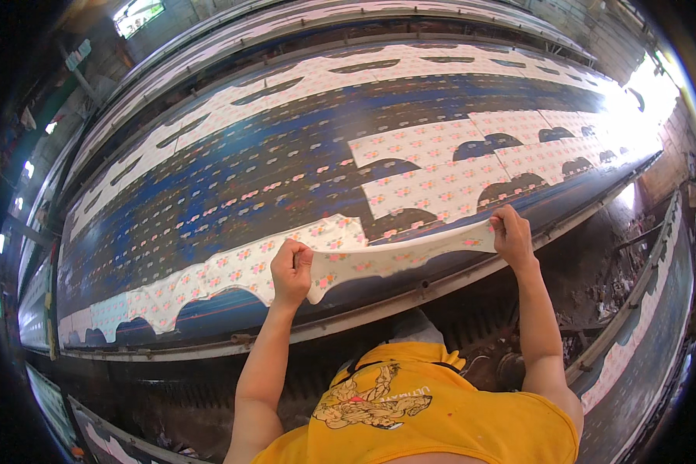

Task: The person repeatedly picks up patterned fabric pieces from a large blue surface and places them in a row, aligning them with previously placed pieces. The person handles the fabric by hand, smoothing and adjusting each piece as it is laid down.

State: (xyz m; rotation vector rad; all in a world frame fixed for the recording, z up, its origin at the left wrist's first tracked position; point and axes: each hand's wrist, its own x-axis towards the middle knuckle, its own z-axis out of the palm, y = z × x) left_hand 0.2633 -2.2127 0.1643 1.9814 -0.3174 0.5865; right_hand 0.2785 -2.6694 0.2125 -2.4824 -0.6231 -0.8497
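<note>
A floral-printed white fabric piece (pixel 398 257) with scalloped cutouts stretches between my two hands over the near edge of the long table (pixel 271 174). My left hand (pixel 291 271) grips its left part, and my right hand (pixel 510 236) pinches the right end, both with fingers closed. Left of my left hand, more floral cloth (pixel 224 271) lies along the table's front. Beyond my right hand, rows of cut floral pieces (pixel 425 182) lie flat on the dark, print-marked table top.
A metal rail (pixel 371 317) runs along the table's front above a dark floor (pixel 472 309). Another long table (pixel 649 325) with fabric stands at the right, one (pixel 108 441) at lower left, and more (pixel 363 15) behind. Wall windows (pixel 139 15) show at the back.
</note>
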